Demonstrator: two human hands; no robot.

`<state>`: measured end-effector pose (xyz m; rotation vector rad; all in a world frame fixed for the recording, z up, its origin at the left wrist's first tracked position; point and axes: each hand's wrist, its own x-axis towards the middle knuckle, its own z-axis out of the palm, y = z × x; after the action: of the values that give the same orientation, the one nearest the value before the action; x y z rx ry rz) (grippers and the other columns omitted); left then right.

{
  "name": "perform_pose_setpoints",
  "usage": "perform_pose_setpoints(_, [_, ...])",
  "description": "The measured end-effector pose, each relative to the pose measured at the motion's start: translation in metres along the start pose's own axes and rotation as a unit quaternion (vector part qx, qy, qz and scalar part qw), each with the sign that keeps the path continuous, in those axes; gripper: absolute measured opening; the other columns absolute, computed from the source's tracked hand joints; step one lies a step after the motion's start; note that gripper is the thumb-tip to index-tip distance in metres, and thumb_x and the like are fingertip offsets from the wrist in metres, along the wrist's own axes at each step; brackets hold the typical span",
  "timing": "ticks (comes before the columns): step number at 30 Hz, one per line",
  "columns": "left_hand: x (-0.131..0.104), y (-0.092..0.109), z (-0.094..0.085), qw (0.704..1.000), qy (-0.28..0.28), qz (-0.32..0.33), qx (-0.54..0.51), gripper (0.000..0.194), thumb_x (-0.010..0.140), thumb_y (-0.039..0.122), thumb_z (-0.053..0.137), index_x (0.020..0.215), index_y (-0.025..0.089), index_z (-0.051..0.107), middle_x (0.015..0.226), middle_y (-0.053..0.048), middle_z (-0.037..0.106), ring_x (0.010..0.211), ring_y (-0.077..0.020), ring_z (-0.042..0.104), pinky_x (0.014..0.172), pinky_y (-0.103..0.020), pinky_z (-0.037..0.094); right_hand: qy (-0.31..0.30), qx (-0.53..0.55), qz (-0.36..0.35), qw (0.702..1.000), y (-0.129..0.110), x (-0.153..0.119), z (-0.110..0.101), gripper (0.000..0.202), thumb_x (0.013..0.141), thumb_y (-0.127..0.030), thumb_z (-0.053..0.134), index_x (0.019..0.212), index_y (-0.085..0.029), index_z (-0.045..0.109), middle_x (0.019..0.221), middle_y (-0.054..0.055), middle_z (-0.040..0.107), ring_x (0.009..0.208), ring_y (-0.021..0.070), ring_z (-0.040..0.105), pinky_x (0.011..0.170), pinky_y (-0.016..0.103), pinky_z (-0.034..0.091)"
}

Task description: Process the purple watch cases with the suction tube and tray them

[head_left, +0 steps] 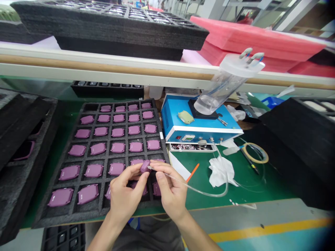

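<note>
My left hand (125,190) pinches a small purple watch case (144,166), tilted on edge above the black foam tray (53,213). From the right, my right hand (172,191) is closed on the end of a clear thin tube (205,193), its tip at the side of the case. Whether the tip goes into the case or only touches it, I cannot tell. More purple watch cases (117,147) lie in the tray's compartments, one to each; my hands cover some near the front. The tube loops back to a blue box with switches (171,116).
On the blue box stand a clear water cylinder (217,91) and a pale green case (185,117). White tissue (222,170), an orange stick (193,172) and a tape roll (258,153) lie right. Black foam stacks (295,139) flank the bench; a shelf rail (131,66) crosses behind.
</note>
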<state>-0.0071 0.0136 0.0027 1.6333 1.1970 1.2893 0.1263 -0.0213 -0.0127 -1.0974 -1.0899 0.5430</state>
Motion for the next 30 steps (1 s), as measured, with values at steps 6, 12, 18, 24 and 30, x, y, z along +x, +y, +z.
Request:
perform_pose_setpoints(6, [0.001,0.002,0.0,1.0,-0.002,0.001,-0.008,0.017,0.085,0.016,0.078,0.101,0.021,0.082,0.087,0.001,0.086,0.071,-0.0144,0.082,0.071,-0.017,0.067,-0.003,0.004,0.003,1.0,0.0,0.0,0.0,0.017,0.103,-0.022,0.062,0.104,-0.025,0.079,0.106,0.007,0.084,0.106,0.0204,0.081,0.096,0.036,0.067])
perform_pose_setpoints(12, [0.0,0.002,0.0,1.0,0.0,0.0,-0.007,0.016,0.085,0.016,0.078,0.1,0.02,0.082,0.086,0.0,0.086,0.07,-0.0149,0.082,0.07,-0.018,0.067,-0.001,-0.007,0.002,1.0,0.0,0.0,0.0,0.017,0.103,-0.025,0.062,0.102,-0.023,0.079,0.104,0.008,0.085,0.105,0.0219,0.081,0.094,0.038,0.068])
perform_pose_setpoints(18, [0.001,0.001,0.0,1.0,0.001,-0.005,-0.001,0.015,0.085,0.018,0.079,0.101,0.02,0.081,0.087,-0.001,0.086,0.071,-0.0167,0.082,0.069,-0.021,0.068,-0.001,-0.003,0.0,1.0,0.0,0.0,0.0,0.017,0.102,-0.022,0.063,0.104,-0.024,0.08,0.105,0.007,0.085,0.106,0.0216,0.081,0.096,0.038,0.068])
perform_pose_setpoints(24, [-0.006,-0.004,0.0,1.0,-0.013,0.015,0.02,0.016,0.089,0.018,0.077,0.105,0.02,0.08,0.09,-0.001,0.086,0.073,-0.0178,0.083,0.071,-0.023,0.068,0.005,-0.012,-0.007,1.0,0.001,0.0,0.0,0.018,0.102,-0.022,0.062,0.104,-0.025,0.08,0.106,0.007,0.085,0.105,0.0218,0.082,0.096,0.038,0.068])
perform_pose_setpoints(30, [0.036,0.008,-0.032,0.947,-0.055,0.109,0.296,0.024,0.099,0.021,0.065,0.119,0.021,0.077,0.114,-0.007,0.084,0.099,-0.0255,0.082,0.09,-0.034,0.065,0.0,-0.062,0.022,0.998,-0.007,-0.014,-0.019,0.018,0.101,-0.023,0.065,0.109,-0.025,0.08,0.116,0.009,0.083,0.113,0.0245,0.08,0.1,0.041,0.067])
